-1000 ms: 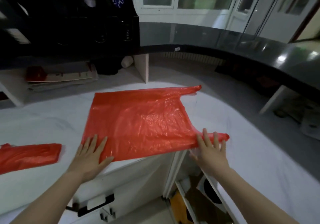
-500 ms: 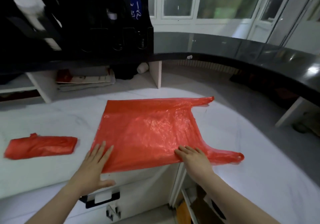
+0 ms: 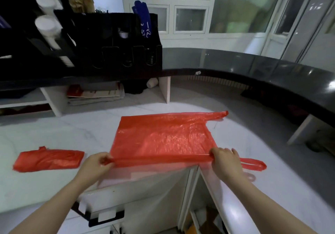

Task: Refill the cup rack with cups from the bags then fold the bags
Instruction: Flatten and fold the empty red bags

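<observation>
A red plastic bag (image 3: 163, 135) lies spread on the white marble counter (image 3: 54, 135), handles pointing right. My left hand (image 3: 96, 164) pinches its near left corner, and my right hand (image 3: 225, 159) pinches the near edge close to the handle. The near edge is lifted off the counter between them. A second red bag (image 3: 49, 159), folded into a small packet, lies to the left. The black cup rack (image 3: 81, 39) stands on the raised ledge at upper left, with white cup stacks (image 3: 48, 28) in its tubes.
A dark curved upper counter (image 3: 253, 72) runs across the back and right. Papers and a red booklet (image 3: 94, 94) sit on a shelf beneath it. Below the counter edge, a drawer with a black handle (image 3: 107, 217) and an open cabinet are visible.
Both hands went from lying flat on the bag to pinching its near edge and lifting it. The camera tilted up, bringing the cup rack into view.
</observation>
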The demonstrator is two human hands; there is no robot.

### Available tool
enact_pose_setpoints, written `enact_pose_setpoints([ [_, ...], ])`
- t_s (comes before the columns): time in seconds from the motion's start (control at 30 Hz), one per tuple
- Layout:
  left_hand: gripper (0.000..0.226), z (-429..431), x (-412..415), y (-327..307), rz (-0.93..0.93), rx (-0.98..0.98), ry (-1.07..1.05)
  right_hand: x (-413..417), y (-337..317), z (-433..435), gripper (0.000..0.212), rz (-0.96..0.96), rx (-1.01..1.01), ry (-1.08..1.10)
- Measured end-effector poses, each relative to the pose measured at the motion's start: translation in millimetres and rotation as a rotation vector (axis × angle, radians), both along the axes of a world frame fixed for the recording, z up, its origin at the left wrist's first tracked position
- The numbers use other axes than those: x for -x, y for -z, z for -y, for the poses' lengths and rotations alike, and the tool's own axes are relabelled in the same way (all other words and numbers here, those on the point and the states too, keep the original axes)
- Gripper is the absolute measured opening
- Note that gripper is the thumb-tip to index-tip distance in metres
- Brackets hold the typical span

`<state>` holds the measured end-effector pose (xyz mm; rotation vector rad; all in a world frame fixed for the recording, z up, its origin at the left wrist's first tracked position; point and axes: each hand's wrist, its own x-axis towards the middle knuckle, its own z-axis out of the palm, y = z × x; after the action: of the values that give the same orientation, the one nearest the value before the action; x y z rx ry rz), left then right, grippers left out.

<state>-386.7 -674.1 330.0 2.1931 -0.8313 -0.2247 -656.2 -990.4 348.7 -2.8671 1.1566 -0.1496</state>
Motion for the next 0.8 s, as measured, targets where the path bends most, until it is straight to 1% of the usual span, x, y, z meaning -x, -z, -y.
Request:
enact_pose_setpoints([
  [0.1,0.011,0.6,-12.4,-10.5,-0.127,0.24,-0.132,9.4,-7.0,8.5,0.023,0.001,0.03,0.065],
  [0.17,0.014,2.1,-20.6,-13.0,-0.184,0.325,-0.224,18.8,-7.3,15.4,0.019,0.011,0.033,0.093],
  [0.23,0.018,2.5,-28.2,-17.1,-0.183,0.362,-0.319,22.1,-9.3,20.6,0.016,0.036,0.037,0.104],
  [0.3,0.016,2.9,-33.4,-21.9,-0.156,0.358,-0.373,22.4,-15.2,23.1,0.016,0.051,0.048,0.083],
  [0.43,0.02,7.8,-39.6,-23.2,-0.062,0.349,-0.483,23.1,-26.9,23.6,0.021,0.093,0.151,0.121],
  [0.5,0.019,12.9,-39.6,-25.1,-0.033,0.392,-0.529,25.5,-29.6,23.7,0.022,0.209,0.192,0.152],
  [0.57,0.023,15.9,-41.0,-25.7,-0.043,0.426,-0.555,29.6,-29.4,23.9,0.033,0.394,0.23,0.182],
  [0.6,0.027,16.3,-43.8,-25.6,-0.087,0.441,-0.558,32.0,-27.2,23.0,0.033,0.497,0.241,0.194],
  [0.63,0.029,16.2,-47.3,-24.9,-0.162,0.467,-0.555,34.1,-22.1,21.1,0.028,0.583,0.226,0.199],
  [0.67,0.03,15.4,-50.8,-23.7,-0.25,0.492,-0.544,35.2,-17.3,16.0,0.021,0.63,0.128,0.184],
  [0.7,0.03,14.3,-54.3,-21.1,-0.323,0.513,-0.534,33.1,-11.4,9.2,0.017,0.636,-0.019,0.148],
  [0.73,0.031,12.6,-56.9,-19.0,-0.378,0.522,-0.529,28.7,-2.9,2.7,0.014,0.601,-0.195,0.114],
  [0.77,0.029,9.9,-57.4,-18.2,-0.418,0.527,-0.522,21.7,7.5,-2.8,0.013,0.505,-0.344,0.088],
  [0.8,0.026,6.0,-56.2,-19.2,-0.45,0.535,-0.52,13.6,17.0,-6.6,0.022,0.363,-0.399,0.065],
])
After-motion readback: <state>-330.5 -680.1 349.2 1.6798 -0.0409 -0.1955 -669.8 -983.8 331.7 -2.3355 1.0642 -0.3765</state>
